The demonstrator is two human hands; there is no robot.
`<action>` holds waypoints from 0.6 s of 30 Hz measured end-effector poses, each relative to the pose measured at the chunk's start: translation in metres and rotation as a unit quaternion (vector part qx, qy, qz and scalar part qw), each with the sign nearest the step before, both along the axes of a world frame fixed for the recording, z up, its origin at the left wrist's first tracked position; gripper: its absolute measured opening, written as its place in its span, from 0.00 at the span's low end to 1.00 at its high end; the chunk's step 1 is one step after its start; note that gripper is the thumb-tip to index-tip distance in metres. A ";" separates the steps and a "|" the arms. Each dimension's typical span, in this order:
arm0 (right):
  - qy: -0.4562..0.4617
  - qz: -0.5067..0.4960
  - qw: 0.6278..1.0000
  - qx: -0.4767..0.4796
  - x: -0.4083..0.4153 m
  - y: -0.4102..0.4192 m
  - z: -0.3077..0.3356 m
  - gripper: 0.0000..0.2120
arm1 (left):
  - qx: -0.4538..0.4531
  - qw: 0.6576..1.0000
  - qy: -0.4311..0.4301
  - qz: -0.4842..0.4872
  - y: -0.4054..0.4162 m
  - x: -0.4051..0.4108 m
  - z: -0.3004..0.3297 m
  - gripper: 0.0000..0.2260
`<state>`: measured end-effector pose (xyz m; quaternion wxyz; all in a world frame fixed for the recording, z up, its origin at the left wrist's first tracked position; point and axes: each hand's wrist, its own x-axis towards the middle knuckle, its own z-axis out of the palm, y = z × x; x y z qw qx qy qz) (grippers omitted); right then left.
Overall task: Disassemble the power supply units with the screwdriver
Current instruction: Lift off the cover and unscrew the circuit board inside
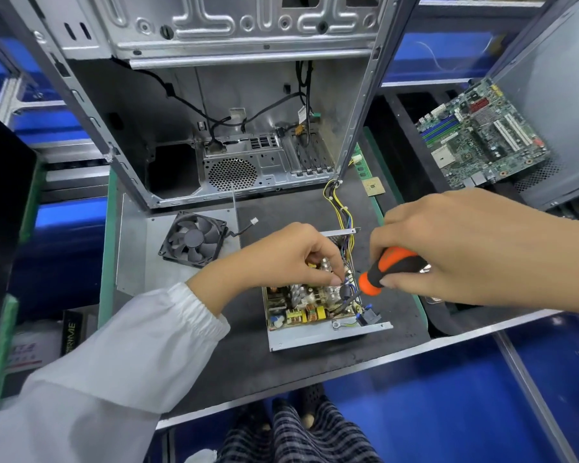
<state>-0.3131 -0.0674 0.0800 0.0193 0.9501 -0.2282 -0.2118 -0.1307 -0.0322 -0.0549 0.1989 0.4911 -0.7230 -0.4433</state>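
While both hands (365,259) work, power supply unit (318,315) lies beneath.

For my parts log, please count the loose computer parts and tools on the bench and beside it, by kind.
Opened power supply unit: 1
Screwdriver: 1
Cooling fan: 1
Computer case: 1
Motherboard: 1
Processor chip: 1
Memory stick: 1
Total: 7

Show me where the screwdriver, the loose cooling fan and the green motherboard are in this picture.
screwdriver (386,269), head view, on the orange and black handle held by the right hand.
cooling fan (193,238), head view, on its centre hub.
motherboard (482,135), head view, on the middle of the green board.
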 end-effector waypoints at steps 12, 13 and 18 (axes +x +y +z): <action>-0.034 -0.067 0.993 0.087 -0.006 -0.019 0.008 0.11 | 0.016 0.989 0.013 0.144 0.042 0.029 -0.008 0.04; -0.038 -0.067 0.992 0.100 -0.006 -0.019 0.004 0.10 | 0.012 0.986 0.008 0.164 0.048 0.034 -0.009 0.04; -0.098 -0.052 0.982 0.153 0.002 -0.014 -0.005 0.15 | 0.006 0.969 -0.044 0.245 0.078 0.050 -0.018 0.05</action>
